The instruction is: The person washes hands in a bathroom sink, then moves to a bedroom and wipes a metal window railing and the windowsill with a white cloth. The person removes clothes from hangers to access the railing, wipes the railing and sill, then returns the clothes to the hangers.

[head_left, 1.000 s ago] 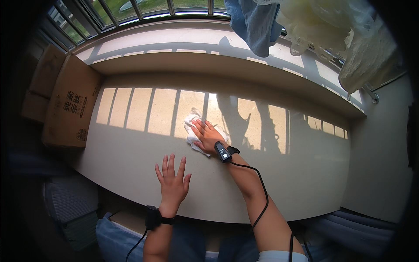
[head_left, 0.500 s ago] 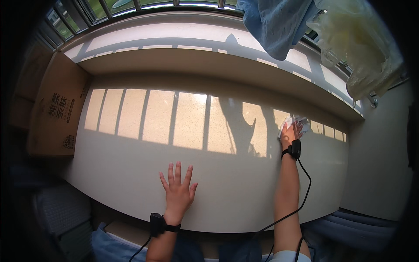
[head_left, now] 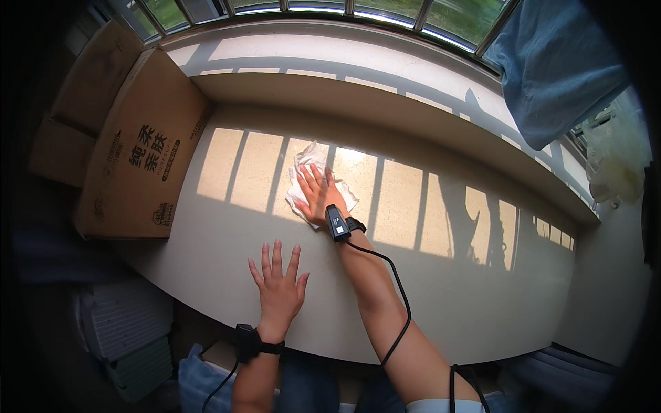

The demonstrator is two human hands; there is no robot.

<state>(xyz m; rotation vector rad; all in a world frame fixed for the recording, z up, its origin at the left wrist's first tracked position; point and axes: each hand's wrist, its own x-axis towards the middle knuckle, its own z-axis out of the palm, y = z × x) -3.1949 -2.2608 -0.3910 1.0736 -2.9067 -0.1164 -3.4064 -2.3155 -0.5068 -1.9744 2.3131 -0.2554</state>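
A: Item one, right hand (head_left: 318, 196)?

B: Flat, palm down, fingers spread, pressed on a white cloth (head_left: 308, 180). It grips nothing; it lies open on top of the cloth. A black band (head_left: 339, 224) with a small box sits at the wrist, and a black cable (head_left: 396, 303) runs back along the forearm.

A: Item two, the cloth?

B: Crumpled, white, on the counter (head_left: 441, 275), left of centre, in the band of sunlight. The hand covers its middle; its edges show above and to the right of the fingers.

A: Item three, left hand (head_left: 279, 286)?

B: Open, palm down, fingers fanned, resting on the counter near its front edge. It holds nothing. It lies near the right hand but apart from it and from the cloth. A black wrist band (head_left: 251, 342) here too.

A: Item four, surroundings?

B: A brown cardboard box (head_left: 141, 165) lying at the counter's left end, well apart from the cloth. A raised sill (head_left: 358, 69) behind the counter, under a barred window (head_left: 323, 7). Blue fabric (head_left: 558, 62) hangs at upper right, with a pale bag (head_left: 616, 158) beside it. Striped shadows fall across counter and sill.
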